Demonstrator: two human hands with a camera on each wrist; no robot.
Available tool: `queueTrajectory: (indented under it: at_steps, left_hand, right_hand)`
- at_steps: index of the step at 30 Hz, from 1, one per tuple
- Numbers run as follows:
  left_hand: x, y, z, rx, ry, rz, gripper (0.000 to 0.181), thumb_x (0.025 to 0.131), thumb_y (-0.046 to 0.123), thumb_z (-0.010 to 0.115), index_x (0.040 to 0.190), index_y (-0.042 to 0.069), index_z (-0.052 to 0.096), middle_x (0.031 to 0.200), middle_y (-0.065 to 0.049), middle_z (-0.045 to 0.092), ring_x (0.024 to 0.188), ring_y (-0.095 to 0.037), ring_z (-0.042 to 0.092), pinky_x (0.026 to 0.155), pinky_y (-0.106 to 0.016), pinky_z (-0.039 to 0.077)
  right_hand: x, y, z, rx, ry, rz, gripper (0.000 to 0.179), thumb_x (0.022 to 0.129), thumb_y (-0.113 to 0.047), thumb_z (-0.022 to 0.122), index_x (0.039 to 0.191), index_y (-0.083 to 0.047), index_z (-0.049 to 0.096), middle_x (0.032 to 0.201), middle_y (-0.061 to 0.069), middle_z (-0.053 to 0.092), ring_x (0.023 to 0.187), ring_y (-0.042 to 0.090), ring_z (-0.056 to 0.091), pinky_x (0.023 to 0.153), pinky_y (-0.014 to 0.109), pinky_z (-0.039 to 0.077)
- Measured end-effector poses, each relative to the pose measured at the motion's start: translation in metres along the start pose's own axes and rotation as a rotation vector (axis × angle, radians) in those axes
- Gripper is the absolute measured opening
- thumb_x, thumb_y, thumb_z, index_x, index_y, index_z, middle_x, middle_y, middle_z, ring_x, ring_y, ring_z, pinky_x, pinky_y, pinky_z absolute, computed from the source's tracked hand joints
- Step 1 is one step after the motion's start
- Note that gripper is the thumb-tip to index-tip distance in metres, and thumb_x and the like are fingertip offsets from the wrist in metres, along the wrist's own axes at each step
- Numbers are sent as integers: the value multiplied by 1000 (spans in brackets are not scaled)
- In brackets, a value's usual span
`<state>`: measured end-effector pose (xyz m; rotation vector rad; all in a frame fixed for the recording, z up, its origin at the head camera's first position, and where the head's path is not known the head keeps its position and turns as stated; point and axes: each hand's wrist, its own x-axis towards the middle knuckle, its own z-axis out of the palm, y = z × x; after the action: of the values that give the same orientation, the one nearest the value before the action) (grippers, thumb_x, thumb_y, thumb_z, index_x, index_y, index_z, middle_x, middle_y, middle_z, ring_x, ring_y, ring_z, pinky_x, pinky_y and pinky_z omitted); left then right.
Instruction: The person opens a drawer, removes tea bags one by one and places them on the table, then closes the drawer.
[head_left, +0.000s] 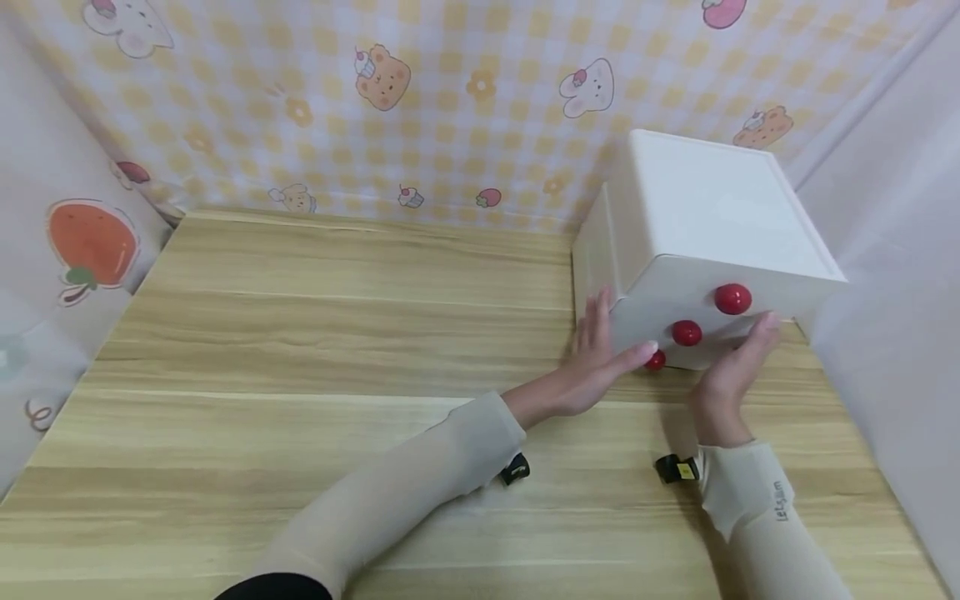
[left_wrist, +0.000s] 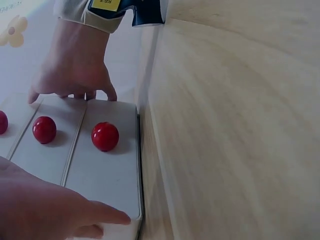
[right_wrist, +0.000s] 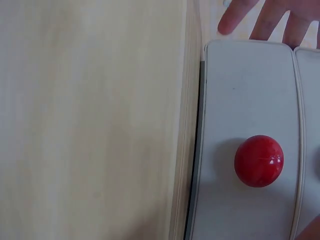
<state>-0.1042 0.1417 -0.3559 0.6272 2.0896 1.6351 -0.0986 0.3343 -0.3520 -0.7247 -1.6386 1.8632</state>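
Note:
A white three-drawer cabinet [head_left: 716, 204] with round red knobs [head_left: 732, 298] stands at the back right of the wooden table, turned at an angle. My left hand [head_left: 581, 379] rests along its left side with the fingers straight and the thumb spread towards the lowest knob [head_left: 656, 360]. On the opposite side is my right hand [head_left: 727, 387], its thumb up along the front's right edge; its fingers are hidden in the head view. The left wrist view shows the right hand's fingertips [left_wrist: 111, 93] against that side. The drawer fronts [left_wrist: 107, 170] look closed.
Behind the cabinet hangs a yellow checked curtain [head_left: 480, 108] with cartoon prints. Pale cloth walls [head_left: 892, 217] border the table on both sides. The wood tabletop [head_left: 337, 333] stretches left of the cabinet. A small black wrist device [head_left: 675, 469] sits by the right sleeve.

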Motion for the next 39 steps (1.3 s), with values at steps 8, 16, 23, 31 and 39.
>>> queueTrajectory:
  at_steps: [8,16,23,31,39]
  left_hand:
    - [-10,-6,-7,-12,75,19,91,97,61,42,158,36,-21,168,11,-23,158,-25,-14,122,-67,1]
    - [-21,-15,-22,-2,110,56,93,97,59,45,160,33,-18,170,12,-16,159,-27,-5,122,-67,3]
    - [-34,-22,-34,1,129,82,95,94,70,38,159,32,-20,170,10,-17,158,-29,-7,121,-68,2]
    - [-48,-24,-49,-15,179,68,98,93,72,39,160,30,-18,171,5,-12,157,-33,-4,120,-68,3]
    - [-60,-30,-67,-19,221,39,92,96,56,43,160,31,-18,171,4,-9,157,-33,-2,120,-69,2]
  right_hand:
    - [-18,5,12,-56,-32,-51,65,105,-55,23,163,-28,9,169,-13,7,154,-2,2,123,18,-3]
    - [-31,8,22,-73,-91,-64,58,106,-53,23,157,-27,17,166,-5,16,156,6,5,126,29,-2]
    - [-43,8,32,-97,-125,-62,58,105,-54,26,154,-24,20,162,0,20,154,12,11,127,41,1]
    - [-55,8,48,-140,-153,-65,43,105,-53,27,137,-24,29,130,-5,32,128,12,27,107,35,20]
    - [-67,10,60,-171,-265,-69,50,105,-53,25,144,-21,25,143,-2,29,137,13,24,115,45,18]
